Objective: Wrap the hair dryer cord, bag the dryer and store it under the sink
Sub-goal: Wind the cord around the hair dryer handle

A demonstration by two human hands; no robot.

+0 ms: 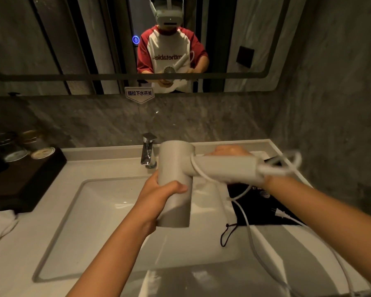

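I hold a white hair dryer [176,159] above the sink basin [107,211]. My left hand [159,196] grips its barrel, which points down. The handle sticks out to the right, and my right hand [231,151] is behind it, mostly hidden. One turn of the white cord [247,228] loops around the handle near the barrel; a blurred loop sits at the handle's end. The rest trails down past the counter's right front, and the plug [282,213] lies on a black drawstring bag [263,204] flat on the counter at the right.
A chrome faucet [148,153] stands behind the dryer. A dark wooden tray [24,181] with glass jars is on the left counter, a white towel [0,228] in front of it. A wall mirror [51,39] reflects me. The stone wall closes in on the right.
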